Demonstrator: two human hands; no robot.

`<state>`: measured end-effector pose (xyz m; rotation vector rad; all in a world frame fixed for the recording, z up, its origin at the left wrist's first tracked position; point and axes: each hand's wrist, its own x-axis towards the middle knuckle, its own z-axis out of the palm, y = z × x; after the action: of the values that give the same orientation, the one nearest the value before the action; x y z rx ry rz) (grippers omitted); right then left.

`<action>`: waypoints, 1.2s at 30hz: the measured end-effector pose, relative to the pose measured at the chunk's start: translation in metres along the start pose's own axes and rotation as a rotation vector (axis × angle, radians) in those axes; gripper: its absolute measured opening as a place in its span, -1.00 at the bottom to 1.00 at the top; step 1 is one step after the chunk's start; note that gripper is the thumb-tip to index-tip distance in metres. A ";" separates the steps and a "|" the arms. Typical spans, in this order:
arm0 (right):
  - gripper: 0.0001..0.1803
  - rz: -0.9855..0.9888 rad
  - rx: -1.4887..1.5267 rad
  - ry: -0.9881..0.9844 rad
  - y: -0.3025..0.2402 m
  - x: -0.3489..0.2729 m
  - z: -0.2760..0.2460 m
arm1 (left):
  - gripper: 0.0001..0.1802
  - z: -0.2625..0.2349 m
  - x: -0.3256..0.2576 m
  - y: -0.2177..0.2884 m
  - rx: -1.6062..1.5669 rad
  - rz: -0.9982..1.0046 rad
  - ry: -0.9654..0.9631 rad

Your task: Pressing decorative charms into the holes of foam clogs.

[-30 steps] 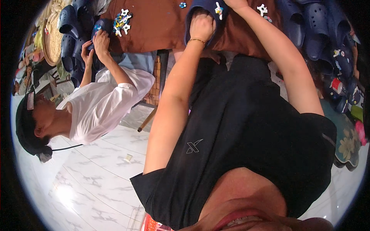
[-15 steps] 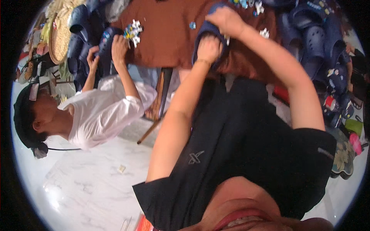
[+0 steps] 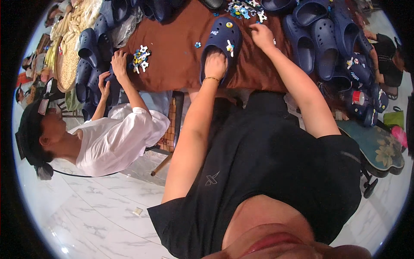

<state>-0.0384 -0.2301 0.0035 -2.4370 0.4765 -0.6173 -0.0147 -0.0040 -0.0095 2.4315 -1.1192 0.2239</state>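
Observation:
My left hand (image 3: 215, 64) is pushed into the foot opening of a navy foam clog (image 3: 222, 33) and holds it, its fingertips hidden under the upper. Small charms decorate the clog: a round yellow one (image 3: 229, 25), a pale one (image 3: 214, 33) and a white figure (image 3: 230, 48) on the right side. My right hand (image 3: 261, 36) is off the clog, low over the brown cloth with its fingers loosely bent and apart. Just beyond it lies a white charm (image 3: 261, 17), beside a heap of blue, white and yellow charms (image 3: 242, 9).
Navy clogs (image 3: 324, 43) are piled on the right, and more clogs (image 3: 88, 47) on the left. A person in white (image 3: 116, 142) works at left near another charm heap (image 3: 140, 59). One blue charm (image 3: 197, 45) lies on the brown cloth (image 3: 168, 39). A patterned stool (image 3: 375, 146) stands at right.
My right hand has let go of the clog's toe and moved right, toward the charms. My left hand stays inside the clog, which has shifted slightly left and lower in view.

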 end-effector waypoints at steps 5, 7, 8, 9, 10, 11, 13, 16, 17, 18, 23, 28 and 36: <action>-0.70 0.219 -0.218 -0.096 0.042 0.014 -0.020 | -0.86 -0.001 -0.001 0.003 0.017 -0.036 -0.034; -0.65 0.187 -0.272 -0.177 0.036 0.022 -0.022 | -0.87 -0.001 -0.002 0.002 0.011 -0.023 -0.035; -0.62 0.170 -0.291 -0.224 0.031 0.026 -0.022 | -0.87 -0.001 -0.003 0.001 -0.002 -0.012 -0.026; -0.57 0.169 -0.327 -0.296 0.025 0.027 -0.021 | -0.86 0.000 -0.005 0.001 0.003 -0.027 -0.047; -0.57 0.157 -0.321 -0.300 0.022 0.027 -0.019 | -0.85 0.001 -0.004 0.001 0.010 -0.019 -0.039; -0.58 0.143 -0.397 -0.347 0.018 0.026 -0.017 | -0.84 0.001 -0.005 0.001 0.013 -0.026 -0.037; -0.61 0.097 -0.521 -0.396 0.018 0.027 -0.013 | -0.82 0.001 -0.004 0.002 -0.011 -0.039 -0.045; -0.65 0.118 -0.506 -0.385 0.021 0.032 -0.008 | -0.81 -0.002 -0.001 0.003 -0.016 -0.055 -0.076; -0.65 0.114 -0.506 -0.394 0.018 0.032 -0.006 | -0.81 -0.001 -0.003 0.002 -0.018 -0.065 -0.078; -0.68 0.153 -0.395 -0.326 0.014 0.032 -0.003 | -0.81 -0.001 -0.005 0.001 -0.017 -0.066 -0.067; -0.78 -0.046 0.062 -0.143 -0.013 0.052 0.016 | -0.82 -0.001 -0.001 0.001 -0.034 -0.059 -0.040; -0.83 -0.305 -0.083 -0.120 -0.052 0.063 0.036 | -0.83 0.001 -0.002 0.001 -0.052 -0.043 -0.014; -0.87 -0.458 -0.157 -0.076 -0.057 0.045 0.048 | -0.82 0.003 -0.003 0.000 -0.082 -0.041 0.044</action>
<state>0.0351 -0.1851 0.0175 -2.7291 -0.0768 -0.6879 -0.0171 -0.0035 -0.0132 2.3627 -1.0385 0.2136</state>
